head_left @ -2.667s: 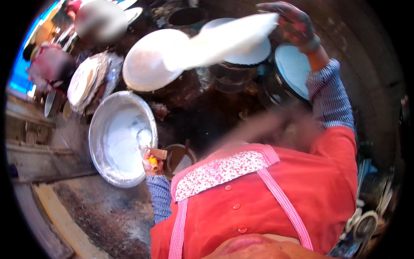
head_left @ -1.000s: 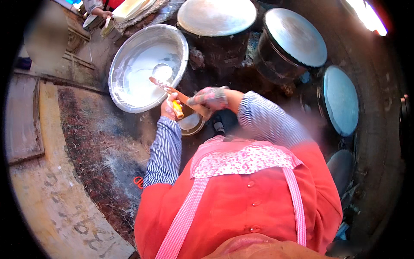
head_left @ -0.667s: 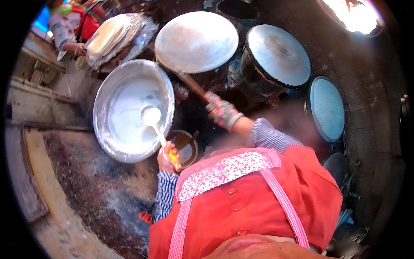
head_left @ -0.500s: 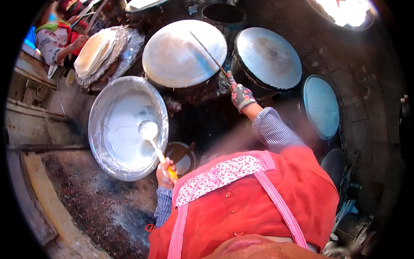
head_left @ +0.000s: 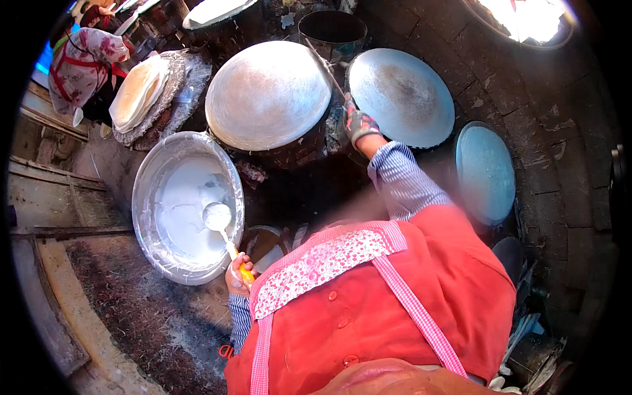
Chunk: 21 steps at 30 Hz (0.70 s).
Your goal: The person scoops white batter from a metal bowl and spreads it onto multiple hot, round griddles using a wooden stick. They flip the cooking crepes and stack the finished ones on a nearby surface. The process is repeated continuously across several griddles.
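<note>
My left hand (head_left: 237, 272) is wrapped round the yellow handle of a ladle (head_left: 217, 216). The ladle's white-coated bowl is over the batter in a wide metal basin (head_left: 141, 207). My right hand (head_left: 360, 126), in a patterned fingerless-looking glove, grips a thin stick (head_left: 333, 78). That stick points up and left, across the gap between two round griddles. One pale griddle (head_left: 268, 95) lies left of it; the other griddle (head_left: 401, 97), browned in the middle, lies right. A third griddle (head_left: 486, 174), at the far right, has a smooth pale bluish surface.
A stack of thin flatbreads (head_left: 139, 93) rests on a round mat at the upper left, beside a bent-over person (head_left: 89, 62) in a flowered top. Behind the griddles stands a dark open drum (head_left: 332, 27). A smaller pot (head_left: 266, 245) sits between the basin and my apron.
The stick's tip has gone from over the left griddle to its right edge. The ladle stays over the basin. The person at the upper left no longer has a hand at the flatbread stack.
</note>
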{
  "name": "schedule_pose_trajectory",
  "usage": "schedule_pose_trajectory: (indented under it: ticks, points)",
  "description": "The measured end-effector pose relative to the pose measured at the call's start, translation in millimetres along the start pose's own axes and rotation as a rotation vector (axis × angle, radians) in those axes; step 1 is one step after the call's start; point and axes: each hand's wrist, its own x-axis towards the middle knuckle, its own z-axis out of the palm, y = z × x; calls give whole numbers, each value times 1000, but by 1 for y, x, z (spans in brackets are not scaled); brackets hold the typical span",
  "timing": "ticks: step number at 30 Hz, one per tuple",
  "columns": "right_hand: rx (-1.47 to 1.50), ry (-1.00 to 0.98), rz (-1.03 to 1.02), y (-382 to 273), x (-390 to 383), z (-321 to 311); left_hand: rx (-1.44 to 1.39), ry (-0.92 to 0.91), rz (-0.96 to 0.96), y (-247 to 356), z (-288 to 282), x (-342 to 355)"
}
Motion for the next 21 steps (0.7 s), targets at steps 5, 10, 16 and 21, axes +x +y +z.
schedule_pose_trajectory:
  ticks: [5,10,16,21]
  points:
    - [14,-14,23,6,0,5,-11,-66,30,-2,-5,3]
    - [-23,-55,-40,4,8,-12,-30,-57,60,-5,-9,3]
    - [281,88,-260,12,9,16,130,-15,247,-17,-6,-17]
    - [1228,-745,-105,-10,-83,29,228,160,289,-13,4,-38]
